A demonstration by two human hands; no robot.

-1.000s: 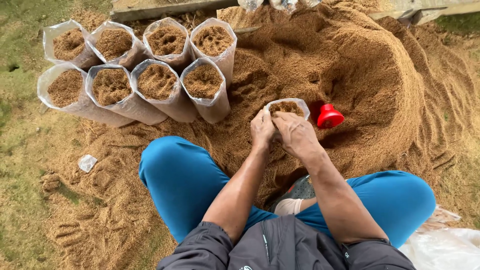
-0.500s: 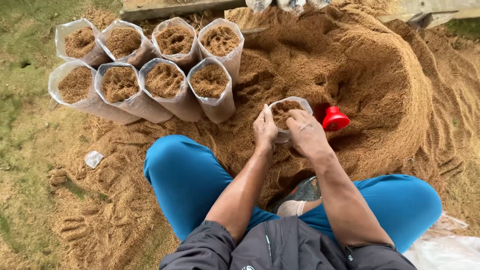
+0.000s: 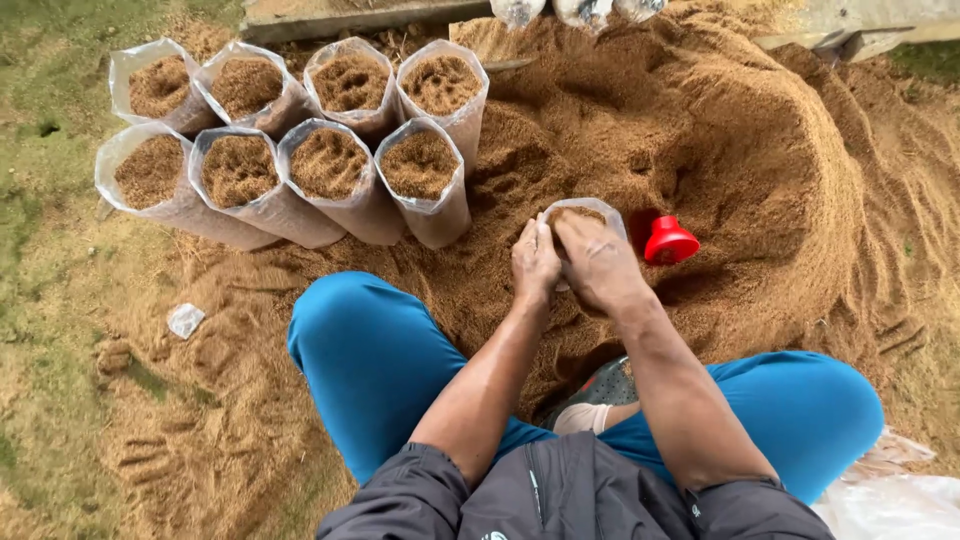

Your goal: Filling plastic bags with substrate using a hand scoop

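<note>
— What's around you out there?

— Open ground: patchy grass [image 3: 40, 330] on my far left, and a wide heap of brown sawdust [image 3: 760, 150] spread from the middle across to the right. I'm sitting on it with my legs in blue trousers [image 3: 370, 360] folded to either side.

— And at the left, on the sawdust's edge?

— Eight clear plastic bags [image 3: 300, 150] stand upright in two rows of four, touching one another, each filled with sawdust to near the brim. Below them, apart from the rows, a small crumpled scrap of plastic [image 3: 185, 320] lies on the ground.

— Where are your hands?

— Together at the centre, just right of the rows. My left hand [image 3: 535, 262] is curled against the near left side of one more clear bag [image 3: 590, 210], fingers closed on its wall. My right hand [image 3: 600, 265] lies over the bag's mouth and front, palm down on the sawdust inside, fingers bent around the rim. The bag stands in the heap, well apart from the filled ones.

— Anything further right?

— A red plastic scoop [image 3: 668, 241] just beside the bag, lying in a hollow of the heap. At the bottom right corner there's some pale plastic sheeting [image 3: 890, 490].
</note>
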